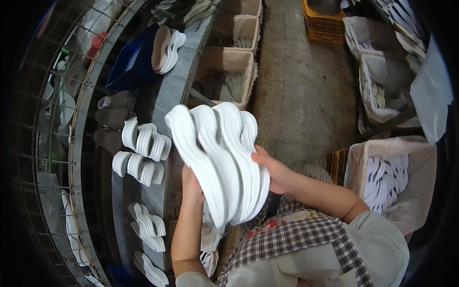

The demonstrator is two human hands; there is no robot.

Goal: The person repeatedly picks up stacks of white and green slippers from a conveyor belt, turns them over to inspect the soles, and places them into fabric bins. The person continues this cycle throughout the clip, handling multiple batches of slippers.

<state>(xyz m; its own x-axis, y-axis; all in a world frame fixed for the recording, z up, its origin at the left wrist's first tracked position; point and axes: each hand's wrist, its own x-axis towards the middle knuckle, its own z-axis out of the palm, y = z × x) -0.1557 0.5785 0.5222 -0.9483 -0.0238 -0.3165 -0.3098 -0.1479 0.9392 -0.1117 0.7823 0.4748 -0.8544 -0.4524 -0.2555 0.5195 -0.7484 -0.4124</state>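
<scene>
Between my two hands, in front of my checked apron, is a bundle of white shoe soles (pixel 224 162), several pressed side by side in a fan. My left hand (pixel 192 184) grips the bundle from its left edge, its fingers mostly hidden behind the soles. From the other side my right hand (pixel 275 168) holds it, with the thumb lying on the front of the rightmost sole. Left of the bundle, small stacks of white soles (pixel 146 140) rest on a grey bench (pixel 167 98). More white soles (pixel 147 227) lie nearer to me on that bench.
A blue bin (pixel 131 62) and brown-grey soles (pixel 112 117) sit on the left, beside a wire mesh rack (pixel 79 119). Cloth-lined bins (pixel 256 67) line the aisle's left side. On the right, another lined bin (pixel 420 167) contains white soles; an orange crate (pixel 322 26) stands farther off.
</scene>
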